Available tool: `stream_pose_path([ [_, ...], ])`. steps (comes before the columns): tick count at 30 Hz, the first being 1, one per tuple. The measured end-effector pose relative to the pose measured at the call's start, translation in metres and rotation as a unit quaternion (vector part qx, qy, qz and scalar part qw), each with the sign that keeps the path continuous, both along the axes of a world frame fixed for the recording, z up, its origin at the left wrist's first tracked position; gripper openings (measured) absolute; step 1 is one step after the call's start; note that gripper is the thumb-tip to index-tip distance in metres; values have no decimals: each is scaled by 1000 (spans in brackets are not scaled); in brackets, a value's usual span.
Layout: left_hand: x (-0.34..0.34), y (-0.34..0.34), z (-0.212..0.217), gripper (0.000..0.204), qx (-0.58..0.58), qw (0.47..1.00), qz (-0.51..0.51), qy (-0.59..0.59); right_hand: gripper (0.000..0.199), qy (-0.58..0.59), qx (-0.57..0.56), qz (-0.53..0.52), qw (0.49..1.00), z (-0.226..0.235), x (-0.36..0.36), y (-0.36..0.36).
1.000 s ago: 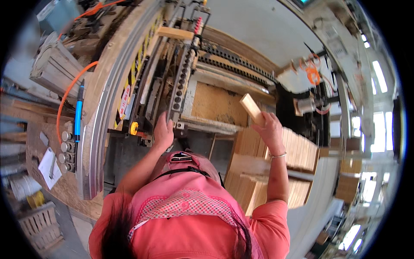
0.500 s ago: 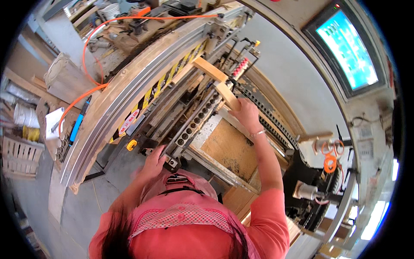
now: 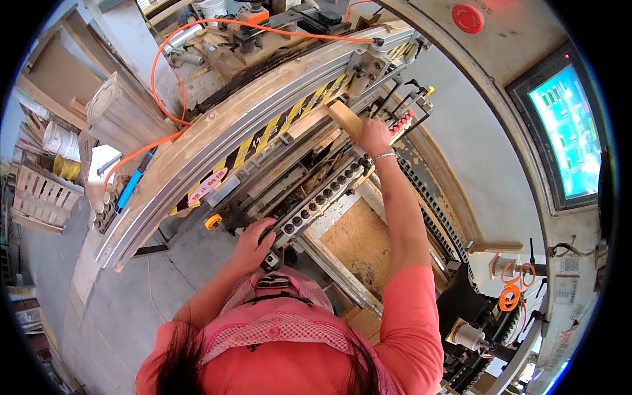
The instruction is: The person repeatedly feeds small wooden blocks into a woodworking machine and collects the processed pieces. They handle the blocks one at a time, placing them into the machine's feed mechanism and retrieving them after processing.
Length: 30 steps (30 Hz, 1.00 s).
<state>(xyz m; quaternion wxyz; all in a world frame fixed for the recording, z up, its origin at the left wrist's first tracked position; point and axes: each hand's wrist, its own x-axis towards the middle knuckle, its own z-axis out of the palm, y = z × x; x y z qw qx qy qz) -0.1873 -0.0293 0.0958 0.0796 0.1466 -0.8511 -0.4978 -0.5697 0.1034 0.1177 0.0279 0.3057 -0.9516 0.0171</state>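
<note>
A worker in a coral-pink top is leaning over a multi-spindle wood-boring machine, the right hand point(image 3: 374, 137) stretched far forward and clenched on a pale wooden block point(image 3: 344, 118), which is now being pressed in against the yellow-and-black striped guard rail point(image 3: 276, 128) at the far side of the machine. A second ago that same block was being carried in the air beside a stack of cut wooden pieces off to the right; half a second ago it was already nearing the rail, and it is now sitting at the rail's edge, so the piece appears to be going into its working position rather than still travelling. The left hand point(image 3: 253, 240) is resting, fingers curled, on the near end of the row of drill spindles point(image 3: 322, 197), much where it was in both earlier views, seemingly bracing the body; whether this grip is actually closing around a part cannot be told. An orange air hose point(image 3: 197, 39) is looping above the rail, and a lit control screen point(image 3: 567, 128) is glowing at the right.
</note>
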Motion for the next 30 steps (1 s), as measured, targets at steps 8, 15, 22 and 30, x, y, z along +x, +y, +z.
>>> stream_pose_path([
  [8, -29, 3, -20, 34, 63, 997, -39, 31, 43, -84, 47, -21, 995, -11, -28, -6],
  [15, -34, -4, -28, 35, 46, 994, -69, 70, 45, -78, 60, -28, 995, -9, -34, -6],
  [22, -34, -19, -24, 42, 250, 966, -27, 52, 37, -66, 79, -56, 993, 39, 20, 31],
  [30, -60, -5, -19, 46, 533, 837, -123, -1, 42, -328, -120, 12, 937, 71, 215, 31],
])
